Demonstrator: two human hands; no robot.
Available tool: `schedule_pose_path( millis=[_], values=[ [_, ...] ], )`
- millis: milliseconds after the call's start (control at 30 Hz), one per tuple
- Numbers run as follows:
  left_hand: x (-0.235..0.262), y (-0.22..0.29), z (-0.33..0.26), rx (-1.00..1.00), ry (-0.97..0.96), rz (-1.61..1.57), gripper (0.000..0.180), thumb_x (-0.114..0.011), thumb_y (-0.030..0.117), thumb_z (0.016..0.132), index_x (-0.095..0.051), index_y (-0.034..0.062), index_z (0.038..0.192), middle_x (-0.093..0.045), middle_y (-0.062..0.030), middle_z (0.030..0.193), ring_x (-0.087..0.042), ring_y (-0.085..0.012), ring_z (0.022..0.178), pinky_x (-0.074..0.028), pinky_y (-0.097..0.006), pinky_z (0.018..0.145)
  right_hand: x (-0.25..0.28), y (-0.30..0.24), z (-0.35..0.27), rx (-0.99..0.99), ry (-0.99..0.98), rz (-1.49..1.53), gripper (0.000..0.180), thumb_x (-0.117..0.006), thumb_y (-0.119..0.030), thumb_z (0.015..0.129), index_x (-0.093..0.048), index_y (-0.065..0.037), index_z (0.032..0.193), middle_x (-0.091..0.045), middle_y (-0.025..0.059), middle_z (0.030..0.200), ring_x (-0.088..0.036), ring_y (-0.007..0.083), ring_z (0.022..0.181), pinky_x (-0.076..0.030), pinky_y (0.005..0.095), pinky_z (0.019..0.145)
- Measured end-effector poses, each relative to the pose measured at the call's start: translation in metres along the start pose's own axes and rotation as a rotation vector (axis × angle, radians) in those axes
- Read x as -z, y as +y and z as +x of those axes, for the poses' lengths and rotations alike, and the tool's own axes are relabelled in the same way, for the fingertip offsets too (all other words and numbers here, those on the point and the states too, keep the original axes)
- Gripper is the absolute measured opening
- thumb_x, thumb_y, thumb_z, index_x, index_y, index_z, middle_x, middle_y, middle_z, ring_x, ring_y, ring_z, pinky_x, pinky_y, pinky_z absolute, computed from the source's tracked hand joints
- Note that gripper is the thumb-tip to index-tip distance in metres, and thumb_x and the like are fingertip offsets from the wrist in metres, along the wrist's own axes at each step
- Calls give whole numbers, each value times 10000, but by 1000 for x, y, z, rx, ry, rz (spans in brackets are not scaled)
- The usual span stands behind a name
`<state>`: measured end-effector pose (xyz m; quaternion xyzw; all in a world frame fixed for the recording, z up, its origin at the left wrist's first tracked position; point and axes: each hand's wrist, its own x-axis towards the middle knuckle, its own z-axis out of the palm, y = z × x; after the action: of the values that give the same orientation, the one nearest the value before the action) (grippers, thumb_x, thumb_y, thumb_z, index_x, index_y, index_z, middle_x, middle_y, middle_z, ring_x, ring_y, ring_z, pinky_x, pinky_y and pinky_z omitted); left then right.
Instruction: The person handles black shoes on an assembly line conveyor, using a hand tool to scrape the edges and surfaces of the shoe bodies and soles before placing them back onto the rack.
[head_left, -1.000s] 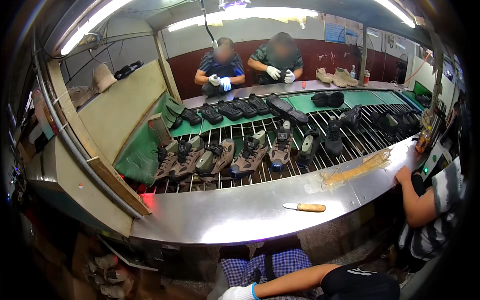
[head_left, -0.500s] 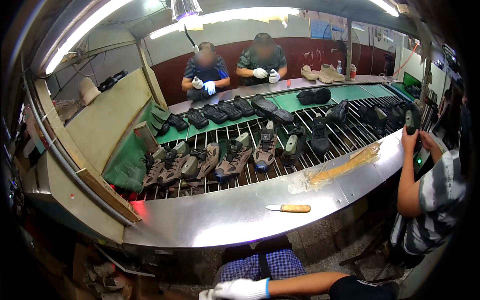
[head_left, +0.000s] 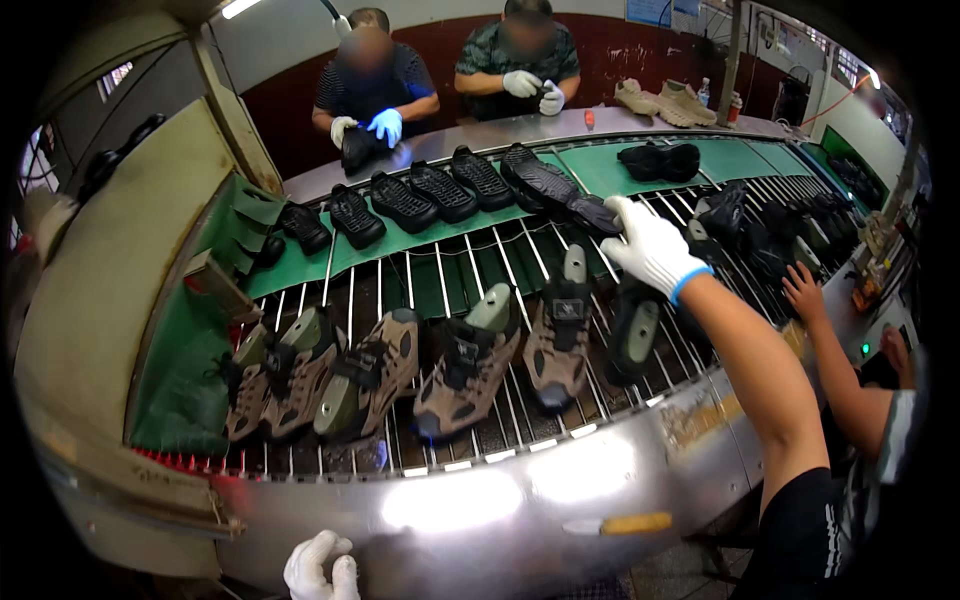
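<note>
My right hand [head_left: 648, 245], in a white knit glove with a blue cuff, reaches over the conveyor with thumb and fingers apart. Its fingertips are at the near end of a black shoe sole [head_left: 540, 180]; whether they touch it I cannot tell. Below that hand lies a black shoe [head_left: 637, 330] with a grey-green last in it. My left hand [head_left: 322, 568], also gloved, is at the bench's front edge, fingers loosely curled, thumb apart, nothing in it. A brown shoe [head_left: 468, 372] and several like it, with lasts inside, stand on the rods; more soles [head_left: 402, 203] line the green strip.
A knife [head_left: 635, 523] with a wooden handle lies on the metal ledge [head_left: 450, 530]. Two gloved people sit across the conveyor; a co-worker's bare hand [head_left: 803, 293] is over the right end. Beige shoes [head_left: 680, 103] stand on the far ledge. A panelled wall [head_left: 110, 260] borders the left.
My right hand has risen from my lap and stretched forward over the rods. My left hand now shows at the bench edge. The view has come closer to the conveyor. The co-worker's hands have lowered.
</note>
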<state>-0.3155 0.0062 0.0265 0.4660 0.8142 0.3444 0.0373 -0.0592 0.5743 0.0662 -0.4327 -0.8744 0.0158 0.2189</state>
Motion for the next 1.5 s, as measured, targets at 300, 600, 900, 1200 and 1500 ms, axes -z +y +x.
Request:
schedule_pose_path(
  millis=[300, 600, 900, 1200, 1500],
  values=[
    [1, 15, 205, -62, -187, 138, 294, -760, 51, 934, -730, 7, 1223, -795, -144, 1087, -737, -347, 1048, -564, -442, 989, -168, 45, 157, -217, -164, -329, 1080, -854, -232, 750, -273, -158, 1658, -626, 196, 1328, -653, 401, 1212, -566, 524, 977],
    [-26, 0, 358, -74, -204, 57, 167, -742, 92, 863, -723, 37, 1019, -732, -145, 867, -708, -364, 777, -569, -438, 735, -147, 211, 245, -421, -106, 46, 699, -716, -390, 928, -538, -18, 1492, -700, 264, 1288, -669, 465, 1198, -521, 495, 1049],
    [-276, 1, 612, -204, -387, 282, 842, -782, 487, 906, -496, -3, 1528, -486, -252, 1596, -393, -460, 1522, -346, -545, 1254, -232, -49, 269, 331, -291, -70, 453, -682, -61, 749, -672, -23, 1200, -645, 203, 1208, -607, 464, 1154, -555, 537, 926],
    [-339, 18, 618, -666, -255, 519, 372, -840, 264, 730, -707, 42, 997, -668, -156, 1103, -580, -370, 1165, -370, -574, 1186, -234, -54, 250, 514, -202, 45, 303, -791, -166, 751, -637, -66, 993, -644, 152, 1013, -629, 381, 1006, -536, 516, 798],
    [-113, 69, 473, -259, -118, -366, 550, -907, 146, 764, -660, 24, 1241, -688, -169, 1204, -697, -331, 1121, -546, -418, 1002, 1, -101, 116, -210, -665, 749, 645, -869, -470, 845, -651, -31, 1264, -670, 177, 1098, -692, 369, 1036, -560, 441, 907]
  ],
)
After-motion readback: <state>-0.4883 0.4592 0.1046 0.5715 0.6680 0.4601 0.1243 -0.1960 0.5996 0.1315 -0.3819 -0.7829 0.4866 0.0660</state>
